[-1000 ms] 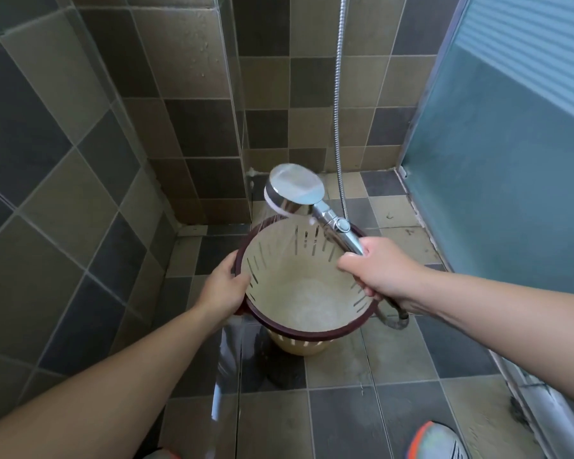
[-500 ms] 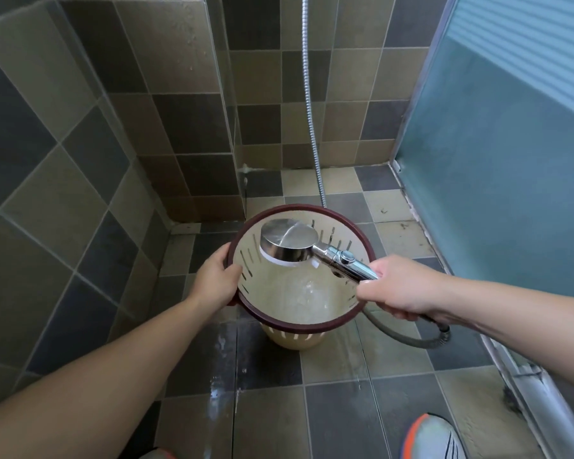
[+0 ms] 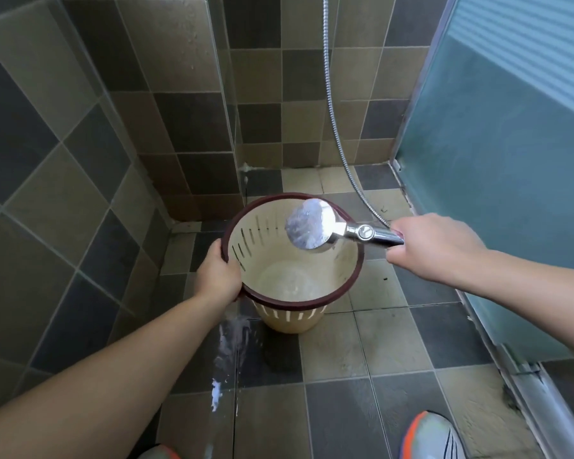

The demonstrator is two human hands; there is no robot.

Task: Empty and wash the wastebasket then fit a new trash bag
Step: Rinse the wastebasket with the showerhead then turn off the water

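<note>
A cream slotted wastebasket (image 3: 280,321) with a dark red rim stands slightly tilted on the tiled shower floor, water pooled in its bottom. My left hand (image 3: 217,274) grips its left rim. My right hand (image 3: 431,246) holds the chrome handle of a shower head (image 3: 310,228), whose round face hangs over the basket's far right side, spraying inward. Water runs out of the basket's slots onto the floor at its lower left.
A metal shower hose (image 3: 328,94) hangs down the back wall to the handle. Tiled walls close in on the left and back; a frosted glass door (image 3: 497,134) with its floor track stands on the right. My shoes (image 3: 428,438) are at the bottom edge.
The shower head has swung from the basket's left side to its far right side, its face turned more toward me. Water now streams out at the lower left.
</note>
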